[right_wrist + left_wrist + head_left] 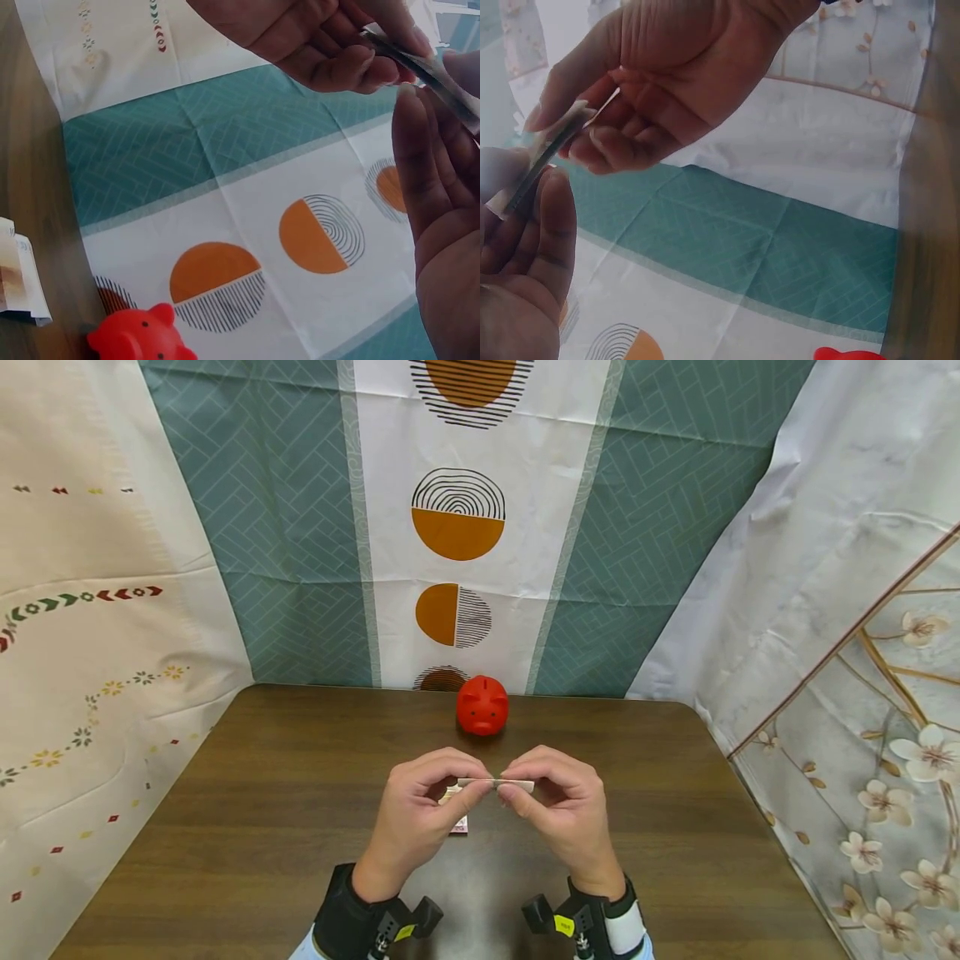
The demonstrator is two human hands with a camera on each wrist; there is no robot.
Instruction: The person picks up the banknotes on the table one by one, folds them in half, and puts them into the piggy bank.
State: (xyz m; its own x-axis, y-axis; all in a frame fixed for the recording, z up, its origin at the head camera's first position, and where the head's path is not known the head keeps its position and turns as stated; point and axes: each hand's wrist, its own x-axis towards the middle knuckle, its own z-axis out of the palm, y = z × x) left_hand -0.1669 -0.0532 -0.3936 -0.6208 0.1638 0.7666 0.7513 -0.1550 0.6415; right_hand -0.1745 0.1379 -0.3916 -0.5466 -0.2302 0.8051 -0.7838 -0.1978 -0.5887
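Both hands meet above the middle of the table, pinching a thin folded piece of paper (519, 786), seen nearly edge-on in the head view. My left hand (416, 814) grips its left end between thumb and fingers. The other end is pinched by my right hand (567, 810). In the left wrist view the folded paper (544, 161) shows pale outer faces and a darker greenish strip. Its printing is too blurred to read. Partly hidden behind the left hand, a pinkish printed paper (459, 825) lies on the table; the right wrist view shows creased printed paper (21, 277).
A red piggy bank (482, 707) stands near the far edge of the brown wooden table (247, 827), beyond the hands. Patterned cloth (300, 527) hangs behind the table, with more cloth at both sides.
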